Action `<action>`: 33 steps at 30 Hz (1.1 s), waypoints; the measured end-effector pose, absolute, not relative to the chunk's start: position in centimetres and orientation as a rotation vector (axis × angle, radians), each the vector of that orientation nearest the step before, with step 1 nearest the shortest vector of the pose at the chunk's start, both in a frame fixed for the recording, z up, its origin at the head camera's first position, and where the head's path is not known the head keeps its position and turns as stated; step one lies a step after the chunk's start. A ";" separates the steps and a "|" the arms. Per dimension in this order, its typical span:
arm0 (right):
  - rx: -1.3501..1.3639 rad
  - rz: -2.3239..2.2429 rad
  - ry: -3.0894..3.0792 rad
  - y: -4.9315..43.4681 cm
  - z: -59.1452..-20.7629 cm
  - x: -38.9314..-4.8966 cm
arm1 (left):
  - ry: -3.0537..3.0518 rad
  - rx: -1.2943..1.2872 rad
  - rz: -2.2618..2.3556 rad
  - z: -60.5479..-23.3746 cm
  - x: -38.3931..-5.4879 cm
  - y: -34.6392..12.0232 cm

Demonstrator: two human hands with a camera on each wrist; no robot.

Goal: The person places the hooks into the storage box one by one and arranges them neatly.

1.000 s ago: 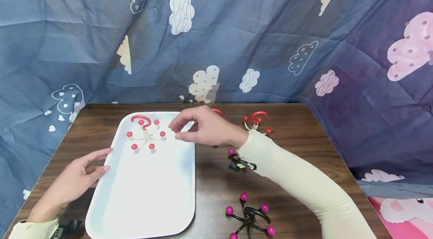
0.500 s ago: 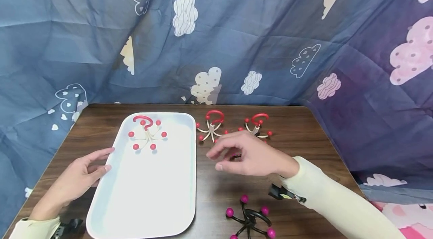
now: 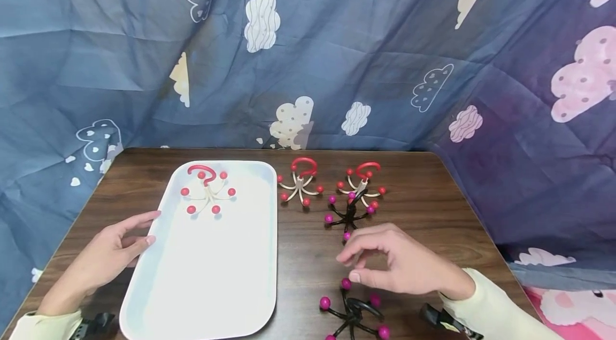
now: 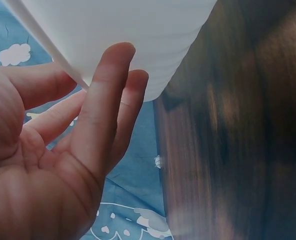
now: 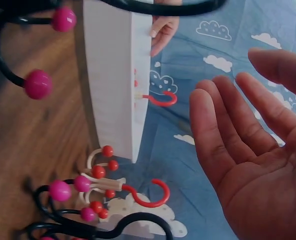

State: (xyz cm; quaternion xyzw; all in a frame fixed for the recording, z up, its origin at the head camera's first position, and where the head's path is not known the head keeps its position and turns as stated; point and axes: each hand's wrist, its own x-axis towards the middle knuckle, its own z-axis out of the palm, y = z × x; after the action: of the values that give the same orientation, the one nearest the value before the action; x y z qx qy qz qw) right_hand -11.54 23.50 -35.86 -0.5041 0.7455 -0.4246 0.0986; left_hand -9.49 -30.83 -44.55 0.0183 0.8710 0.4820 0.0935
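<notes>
My left hand [image 3: 109, 252] grips the left rim of a white tray [image 3: 207, 276]; in the left wrist view its fingers [image 4: 105, 100] lie against the tray's outer wall. At the tray's far end sits a cream hanger [image 3: 208, 194] with a red hook and red ball tips. My right hand [image 3: 397, 260] hovers with nothing in it, fingers loosely bent, over the right side of the table. Just below it lies a black hanger [image 3: 353, 316] with magenta ball tips. Another black hanger [image 3: 349, 215] lies beyond the hand, close to a cream-and-red hanger [image 3: 362, 187].
One more cream-and-red hanger [image 3: 299, 182] lies beside the tray's far right corner. The brown wooden table [image 3: 308, 254] ends at a blue cloud-patterned cloth [image 3: 216, 89] behind it.
My right hand has drawn back from above the tray, moving right and nearer to the front, uncovering the hangers at the back. The left hand stays at the tray rim.
</notes>
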 end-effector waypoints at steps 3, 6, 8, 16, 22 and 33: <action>-1.553 -1.249 2.210 24.2 -36.6 -10.7 | 2.588 0.051 1.423 -44.5 -9.5 -30.9; -1.586 -1.229 2.206 24.7 -37.2 -9.9 | 2.592 0.041 1.411 -44.5 -9.5 -30.9; -1.593 -1.210 2.197 25.0 -37.6 -9.3 | 2.595 0.034 1.406 -44.4 -9.6 -30.9; -1.487 -1.105 2.218 26.6 -37.9 -7.0 | 2.607 0.045 1.400 -44.4 -9.5 -30.8; -1.154 -1.075 2.246 27.5 -37.3 -5.8 | 2.610 0.052 1.405 -44.5 -9.7 -30.8; -1.309 -1.032 2.394 27.0 -38.0 -6.2 | 2.607 0.033 1.391 -44.2 -9.5 -30.8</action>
State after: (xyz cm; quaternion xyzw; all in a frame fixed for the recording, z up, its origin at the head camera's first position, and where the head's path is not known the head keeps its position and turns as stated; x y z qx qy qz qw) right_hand -6.20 27.03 -37.99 -0.4459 0.8156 -0.3514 0.1120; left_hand -9.53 -30.77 -44.23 0.0111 0.8783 0.4688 0.0931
